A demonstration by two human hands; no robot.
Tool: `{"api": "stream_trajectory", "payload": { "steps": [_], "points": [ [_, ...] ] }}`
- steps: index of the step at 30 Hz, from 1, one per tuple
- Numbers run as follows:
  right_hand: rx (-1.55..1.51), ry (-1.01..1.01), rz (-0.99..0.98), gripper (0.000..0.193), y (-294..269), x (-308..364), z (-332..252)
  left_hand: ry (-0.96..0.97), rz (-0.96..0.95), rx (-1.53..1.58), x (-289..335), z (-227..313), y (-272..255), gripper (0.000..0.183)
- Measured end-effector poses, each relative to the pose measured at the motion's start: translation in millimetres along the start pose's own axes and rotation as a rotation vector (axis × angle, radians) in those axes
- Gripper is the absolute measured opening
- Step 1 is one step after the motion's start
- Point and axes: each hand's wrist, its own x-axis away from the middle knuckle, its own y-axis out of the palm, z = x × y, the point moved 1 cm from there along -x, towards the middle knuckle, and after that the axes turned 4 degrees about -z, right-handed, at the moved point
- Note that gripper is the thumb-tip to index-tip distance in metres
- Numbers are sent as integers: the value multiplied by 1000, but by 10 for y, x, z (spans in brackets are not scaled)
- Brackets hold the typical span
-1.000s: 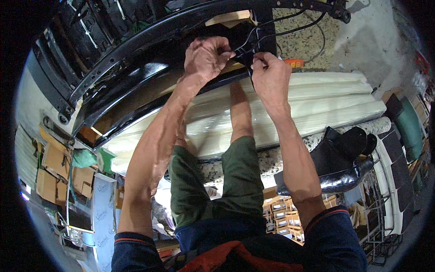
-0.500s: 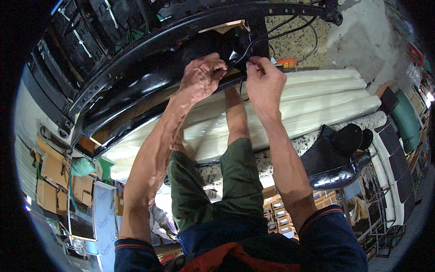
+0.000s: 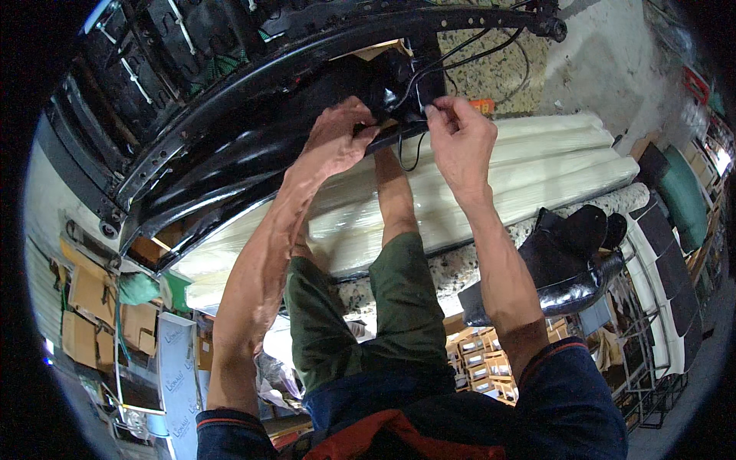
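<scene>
A sheet of glossy black upholstery leather [image 3: 222,180] lies along a dark metal frame [image 3: 238,73] in front of me. Over its near edge my left hand [image 3: 343,132] is bent, fingers closed; whatever they pinch is hidden. My right hand [image 3: 464,139], a little to the right, has thumb and forefinger pressed together. A thin pale line shows beside its fingertips, too fine to name. Between the hands a black cable [image 3: 429,70] runs down from the upper right, and a dark loop hangs below the leather's edge.
Pale foam strips under clear plastic [image 3: 521,157] lie below my hands, around my legs. A speckled roll [image 3: 506,238] and a black leather piece [image 3: 579,257] are to the right. Cardboard boxes [image 3: 92,291] stand at left. A small orange thing [image 3: 482,106] sits behind my right hand.
My right hand has moved slightly right, widening the gap between the hands. The dark loop below the leather's edge shows more fully. My left hand stays near the same edge.
</scene>
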Motion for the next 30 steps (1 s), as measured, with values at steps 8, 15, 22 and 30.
{"api": "stream_trajectory", "payload": {
  "steps": [8, 15, 22, 30],
  "points": [
    [105, -40, -126, 19, 86, 42, -90, -197, 143, 12, -169, 38, 104, 15],
    [106, -456, 105, 12, -44, -232, -288, -269, 164, 298, -295, -143, 89, 16],
    [322, -88, -347, 28, 5, -24, -76, -59, 456, 300, -439, -222, 249, 7],
    [-425, 383, -246, 41, 420, 38, -124, -57, 303, 134, -575, -78, -53, 19]
  ]
}}
